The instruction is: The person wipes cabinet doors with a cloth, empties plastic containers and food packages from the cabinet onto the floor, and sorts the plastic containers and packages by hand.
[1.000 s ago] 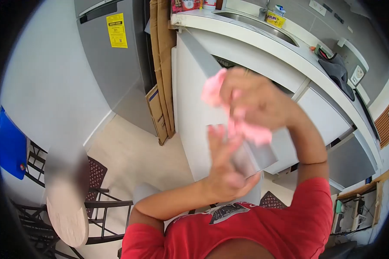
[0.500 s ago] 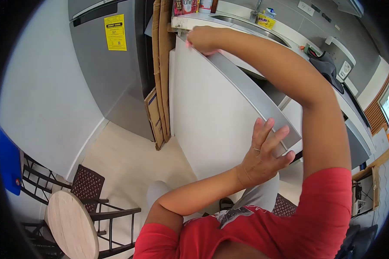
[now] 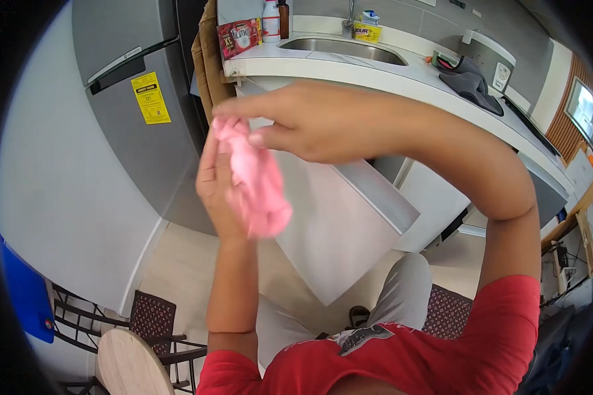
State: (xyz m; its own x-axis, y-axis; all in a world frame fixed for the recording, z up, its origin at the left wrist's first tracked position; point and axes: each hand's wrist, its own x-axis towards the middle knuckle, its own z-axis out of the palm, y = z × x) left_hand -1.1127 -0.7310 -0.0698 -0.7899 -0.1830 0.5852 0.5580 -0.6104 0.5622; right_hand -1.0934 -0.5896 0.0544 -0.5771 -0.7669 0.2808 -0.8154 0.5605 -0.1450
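Note:
A crumpled pink cloth (image 3: pixel 260 187) is held up between my two hands, in front of the cabinet. My left hand (image 3: pixel 216 181) supports it from the left, its fingers pointing upward along the cloth. From the right, my right hand (image 3: pixel 296 122) reaches across, with thumb and fingers closed on the cloth's top end; some blur hides the exact grip. Behind them a white cabinet door (image 3: pixel 323 237) stands swung out below the counter, its grey edge facing up and right. Neither hand appears to touch the door.
Above the door runs a white countertop (image 3: pixel 257 64) with a steel sink (image 3: pixel 342 47), a red packet (image 3: pixel 238 38) and a grey cloth (image 3: pixel 471 85). A grey refrigerator (image 3: pixel 138 138) stands left, beside cardboard (image 3: pixel 205 66). A round stool (image 3: pixel 132 365) is at lower left.
My right hand has left the door's top edge and brought the pink cloth out. My left hand has moved from the door's near corner to the cloth. The view has shifted.

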